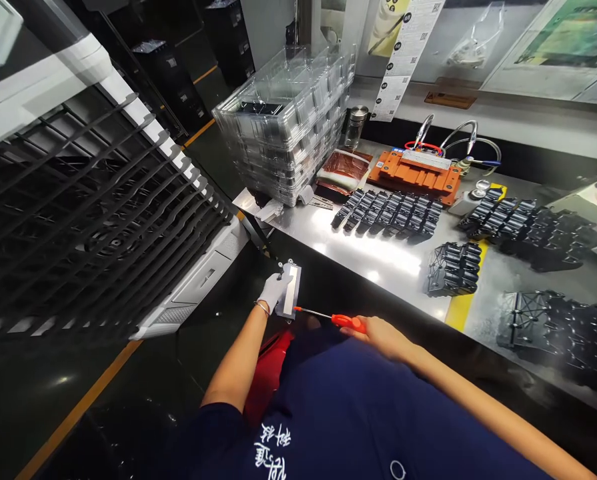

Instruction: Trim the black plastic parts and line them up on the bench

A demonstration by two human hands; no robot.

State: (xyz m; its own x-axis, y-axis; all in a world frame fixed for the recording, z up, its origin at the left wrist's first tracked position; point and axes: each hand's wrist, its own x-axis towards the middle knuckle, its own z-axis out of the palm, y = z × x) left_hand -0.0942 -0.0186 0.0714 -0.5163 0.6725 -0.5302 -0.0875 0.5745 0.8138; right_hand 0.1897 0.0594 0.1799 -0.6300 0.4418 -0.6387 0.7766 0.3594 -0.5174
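Observation:
My left hand, in a white glove, is closed on the edge of a flat grey rectangular part with a pale strip along its face. Small round pieces stick out at the part's top end. In my bare right hand is a screwdriver with a red handle, its fingers wrapped round the grip. The shaft points left, and its red tip lies at the lower end of the grey part; whether it touches cannot be made out. Both hands are in front of my body, below the bench edge.
On the metal bench lie several rows of black moulded parts. Behind them sits an orange fixture. Stacked clear trays stand at the bench's left end, near a glass jar. A large slatted fan unit is close on my left.

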